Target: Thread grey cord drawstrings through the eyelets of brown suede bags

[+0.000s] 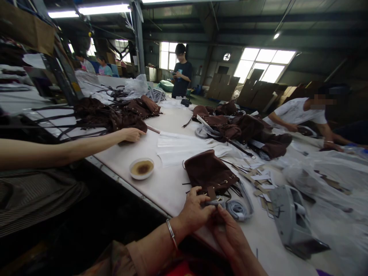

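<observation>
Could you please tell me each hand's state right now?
Left hand: closed, pinching a grey strip beside the brown bag.
Right hand: beside the left; whether it grips anything cannot be told.

The dark brown, soft-sided bag (205,170) looked like smooth, matt leather, its small, gold-coloured rings (225,182) like shiny metal. The white, round bowl (140,177) was smooth and glossy. The crumpled, translucent sheeting (345,172) was shiny plastic; the grey, blocky tape dispenser (283,212) resembled hard, smooth plastic. The slim, silver-coloured bangle (170,229) was polished metal.

Both hands (197,210) at brown bag (209,170)
</observation>
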### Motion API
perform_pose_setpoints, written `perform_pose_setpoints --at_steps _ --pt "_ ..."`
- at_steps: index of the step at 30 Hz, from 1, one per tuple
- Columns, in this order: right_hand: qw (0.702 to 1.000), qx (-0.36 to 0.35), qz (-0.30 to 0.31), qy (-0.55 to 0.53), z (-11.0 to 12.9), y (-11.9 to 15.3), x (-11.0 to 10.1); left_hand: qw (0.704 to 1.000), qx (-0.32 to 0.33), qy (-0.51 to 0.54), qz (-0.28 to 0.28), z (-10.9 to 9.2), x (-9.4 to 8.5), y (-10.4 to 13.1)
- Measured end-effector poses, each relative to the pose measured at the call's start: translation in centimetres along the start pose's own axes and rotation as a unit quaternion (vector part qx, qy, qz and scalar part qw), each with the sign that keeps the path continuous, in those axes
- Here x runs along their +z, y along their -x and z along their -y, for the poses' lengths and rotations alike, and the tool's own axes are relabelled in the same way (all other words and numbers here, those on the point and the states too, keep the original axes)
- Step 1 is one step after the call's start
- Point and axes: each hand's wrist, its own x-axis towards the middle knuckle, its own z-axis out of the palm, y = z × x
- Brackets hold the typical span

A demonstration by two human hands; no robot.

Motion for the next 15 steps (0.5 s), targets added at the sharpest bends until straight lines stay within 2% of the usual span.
perform_pose_setpoints --at_steps 4,7,10,12,13,15 --pt "0.999 0.007 0.001 0.035 -0.4 0.5 0.2 0.999 0.03 -0.027 0.01 0.3 0.2 -0.1" --pt "0.993 -0.015 0.007 0.117 -0.7 1.1 0.4 0.998 0.047 -0.044 0.003 0.6 0.5 -0.1" --pt "0.972 -0.043 -0.003 0.23 -0.8 1.7 -0.3 0.997 0.055 -0.059 0.006 0.6 0.2 -0.4" --pt "0.942 -0.09 -0.018 0.322 -0.8 2.2 -1.7 0.996 0.056 -0.063 0.023 0.6 -0.3 -1.0" --pt "0.918 -0.127 -0.022 0.376 -0.7 2.4 -2.6 0.996 0.056 -0.064 0.035 0.6 -0.7 -1.3" --pt "0.84 -0.216 0.0 0.497 -0.3 2.9 -4.3 0.994 0.057 -0.068 0.063 0.6 -1.4 -2.0"
